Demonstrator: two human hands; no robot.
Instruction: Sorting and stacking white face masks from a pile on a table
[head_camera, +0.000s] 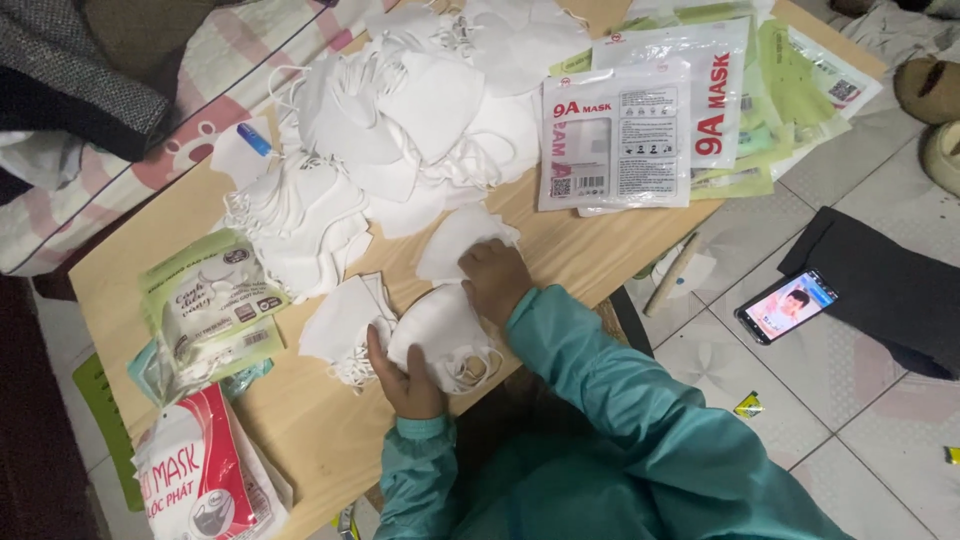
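On a low wooden table (310, 430) lies a big heap of loose white face masks (400, 130). My left hand (405, 378) grips a small stack of white masks (440, 325) at its lower edge, near the table's front. My right hand (495, 280) rests on top of the same stack and pinches one flat white mask (455, 240) lying just beyond it. Another folded white mask (340, 320) sits immediately left of my left hand. Both sleeves are teal.
Printed plastic mask packets lie at the table's right end (620, 140), at its left (210, 310) and at the near-left corner (200, 480). A phone with a lit screen (787, 305) lies on the tiled floor beside a dark cloth (890, 290). Bedding sits at the upper left.
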